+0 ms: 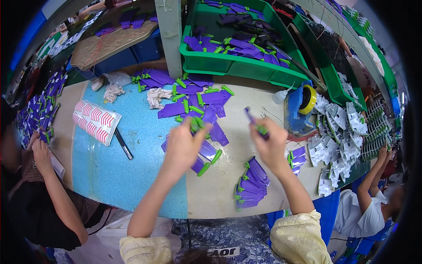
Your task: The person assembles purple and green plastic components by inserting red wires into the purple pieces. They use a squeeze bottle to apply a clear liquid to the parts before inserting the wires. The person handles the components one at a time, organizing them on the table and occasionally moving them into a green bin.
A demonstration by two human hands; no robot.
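My left hand [182, 143] is closed, with a green plastic piece [196, 124] in its fingertips. It is over a loose pile of flat purple plastic parts with green ends [176, 110]. To its right, my right hand [271, 141] grips a purple plastic part [249, 114], seen nearly edge-on, with some green showing by the fingers. Whether the left hand's green piece is joined to a purple plate is hidden. Below my right hand lies a fanned stack of purple parts [252, 185], their green ends along the left side.
A green tray [246, 68] of purple parts stands at the back. A sticker sheet [96, 121] and black pen [124, 144] lie left. Yellow tape [307, 99] and white molded parts [336, 145] are right. Co-workers' hands [41, 154] show at both sides; a post [170, 39] rises behind.
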